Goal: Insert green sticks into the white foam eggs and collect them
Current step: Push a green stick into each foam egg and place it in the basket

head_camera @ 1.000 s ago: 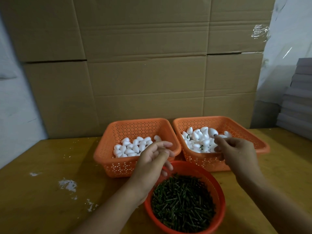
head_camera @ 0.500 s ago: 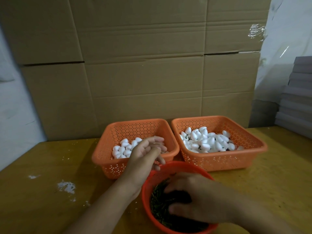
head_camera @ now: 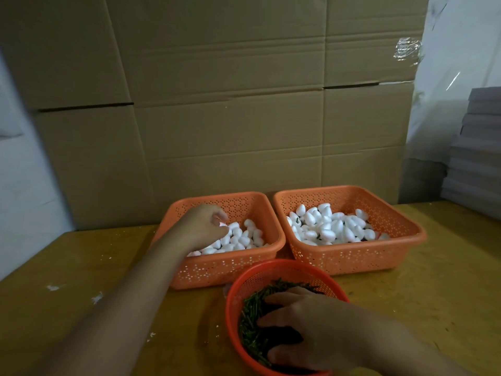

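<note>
Head view, the only one we have. We're at the pick-up step: both hands are fetching parts, nothing joined yet.

Left hand [head_camera: 202, 226] is down in the left basket [head_camera: 225, 270], at the table's back edge, left of centre. Its fingers are curled over the plain eggs [head_camera: 238, 238], fingertips on the pile. We can't tell whether it has one pinched; the knuckles hide the tips.

Right hand [head_camera: 311, 332] is in the round basket [head_camera: 235, 291] at the near edge, laid across the sticks [head_camera: 252, 318]. Fingers are spread and bent down into the heap. We can't tell if a stick is caught under them.

Right basket [head_camera: 352, 256] sits just beside the left one, rims nearly touching. Its eggs [head_camera: 330, 226] show dark green bits between them, so we judge it the collect bin for finished pieces. Roughly similar fill on both sides, so we'd call it mid-task.

Next move, as we judge it: lift one egg and one stick clear, bring them together over the table, line the stick up with the egg and push it in. Foam is soft, so a skewed push could tear out sideways. Then drop it in the right basket.
</note>
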`<action>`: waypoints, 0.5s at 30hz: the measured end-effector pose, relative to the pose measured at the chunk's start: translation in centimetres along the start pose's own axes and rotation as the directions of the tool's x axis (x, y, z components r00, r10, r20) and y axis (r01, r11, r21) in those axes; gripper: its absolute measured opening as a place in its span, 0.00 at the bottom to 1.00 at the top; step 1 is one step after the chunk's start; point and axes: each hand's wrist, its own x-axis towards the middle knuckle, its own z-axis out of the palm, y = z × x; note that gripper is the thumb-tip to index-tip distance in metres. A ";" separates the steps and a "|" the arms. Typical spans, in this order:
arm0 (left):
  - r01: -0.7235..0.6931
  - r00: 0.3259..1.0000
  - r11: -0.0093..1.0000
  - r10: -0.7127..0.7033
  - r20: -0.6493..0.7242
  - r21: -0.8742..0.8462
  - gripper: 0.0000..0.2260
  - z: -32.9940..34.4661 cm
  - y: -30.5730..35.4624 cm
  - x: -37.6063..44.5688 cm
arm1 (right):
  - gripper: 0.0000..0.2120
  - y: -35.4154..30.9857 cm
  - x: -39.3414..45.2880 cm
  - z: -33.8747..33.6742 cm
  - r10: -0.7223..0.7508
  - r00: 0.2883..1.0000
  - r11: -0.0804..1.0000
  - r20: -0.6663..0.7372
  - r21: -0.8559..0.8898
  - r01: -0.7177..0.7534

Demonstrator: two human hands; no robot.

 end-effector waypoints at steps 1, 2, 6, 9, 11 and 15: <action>0.003 0.997 0.998 -0.008 0.076 0.064 0.13 -0.1 -0.1 0.6 | 0.28 0.0 0.0 0.0 -0.001 1.000 1.000 0.000 0.004 0.001; 0.002 0.991 0.994 -0.017 0.133 0.113 0.14 0.0 -0.1 1.2 | 0.28 0.0 0.0 0.0 -0.003 1.000 1.000 -0.002 0.007 0.003; 0.007 0.949 0.957 -0.098 0.298 0.290 0.17 1.3 -0.4 2.9 | 0.28 0.1 -0.1 0.0 -0.015 1.000 1.000 -0.016 0.004 0.015; -0.019 0.924 0.914 -0.139 0.357 0.405 0.19 2.2 -0.9 3.8 | 0.28 0.0 -0.1 -0.2 -0.011 1.000 1.000 -0.007 0.019 0.011; 0.000 0.922 0.914 -0.157 0.354 0.407 0.21 2.4 -1.2 4.2 | 0.28 0.0 -0.2 -0.3 -0.008 1.000 1.000 -0.003 0.030 0.008; -0.009 0.936 0.909 -0.139 0.325 0.416 0.21 2.5 -1.5 4.4 | 0.27 -0.2 -0.2 -0.4 -0.011 1.000 1.000 -0.005 0.015 0.011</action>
